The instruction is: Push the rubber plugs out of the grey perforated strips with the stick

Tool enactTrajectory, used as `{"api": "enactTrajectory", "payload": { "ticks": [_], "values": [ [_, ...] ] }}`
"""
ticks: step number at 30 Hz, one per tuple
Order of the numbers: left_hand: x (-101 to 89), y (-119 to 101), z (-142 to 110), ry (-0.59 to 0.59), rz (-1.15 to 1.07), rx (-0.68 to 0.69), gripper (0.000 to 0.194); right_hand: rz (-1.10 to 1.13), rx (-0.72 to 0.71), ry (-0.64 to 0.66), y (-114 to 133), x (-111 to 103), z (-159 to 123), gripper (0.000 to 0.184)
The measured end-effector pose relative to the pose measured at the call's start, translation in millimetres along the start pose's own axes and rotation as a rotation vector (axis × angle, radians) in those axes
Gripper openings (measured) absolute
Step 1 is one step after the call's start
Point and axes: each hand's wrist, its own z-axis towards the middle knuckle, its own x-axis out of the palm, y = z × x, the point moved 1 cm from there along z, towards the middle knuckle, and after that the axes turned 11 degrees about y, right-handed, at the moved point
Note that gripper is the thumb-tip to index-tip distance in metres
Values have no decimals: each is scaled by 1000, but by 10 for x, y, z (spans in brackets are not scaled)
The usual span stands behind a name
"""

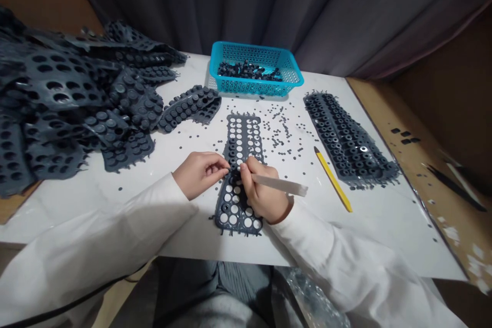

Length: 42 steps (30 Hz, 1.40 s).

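Left hand (pixel 198 175) pinching perforated rubber sheet (pixel 233 210) directly below fingertips; right hand (pixel 264 192) gripping flat pale strip (pixel 280 185) against sheet; desk (pixel 369 230) beneath; teal plastic basket (pixel 254 84) ahead of hands.

A plastic mesh basket (pixel 246 87) holding rubber pieces (pixel 249 70) sits behind a perforated rubber sheet (pixel 232 156) on the table (pixel 384 230), with piled rubber sheets (pixel 57 92) left and a wooden pencil (pixel 332 179) right.

Rubber sheet (pixel 243 136): dark grey, long, lying flat, with rows of round holes, most open, a few still plugged near the lower end. Pale flat strip (pixel 279 184): tip over the sheet's middle, rest angled out past the sheet's right edge, gripped in the right hand (pixel 263 195).
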Motion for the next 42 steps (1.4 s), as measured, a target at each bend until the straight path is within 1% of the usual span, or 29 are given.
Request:
{"api": "enactTrajectory", "payload": {
  "ticks": [4, 8, 11, 15, 18, 20, 22, 25, 28, 31, 36, 39, 42],
  "values": [
    [-2, -4, 5, 20, 5, 26, 15, 1, -6, -11, 3, -6, 5, 26],
    [9, -6, 3, -1, 22, 18, 13, -1, -2, -18, 4, -6, 7, 26],
    [15, -6, 13, 5, 58, 52, 11, -4, 1, -11, 6, -4, 9, 26],
    [2, -16, 44, 108, 145, 166, 14, 3, -1, -5, 9, -2, 13, 25],
    [-22, -36, 58, 205, 270, 268, 16, 9, -8, -15, 7, -1, 14, 26],
    [-39, -41, 60, 251, 360, 299, 17, 8, -11, -22, 4, -2, 13, 26],
    [-53, -32, 59, 274, 412, 318, 17, 1, -15, -30, -3, -2, 8, 26],
    [-77, 6, 56, 249, 358, 333, 15, -3, -14, -24, -23, 4, -4, 25],
    [-108, 43, 53, 209, 258, 317, 12, -6, -19, -13, -42, 13, -16, 25],
    [-138, 44, 53, 200, 229, 280, 13, -6, -21, -20, -48, 15, -23, 25],
    [-147, 31, 53, 151, 95, 73, 13, -20, -26, -31, -43, 7, -22, 25],
    [-141, 56, 52, 142, -18, -16, 15, -20, -22, -29, -44, 2, -22, 25],
    [-171, 114, 52, 75, -173, -109, 18, 1, -23, -36, -40, -1, -23, 26]
  ]
}}
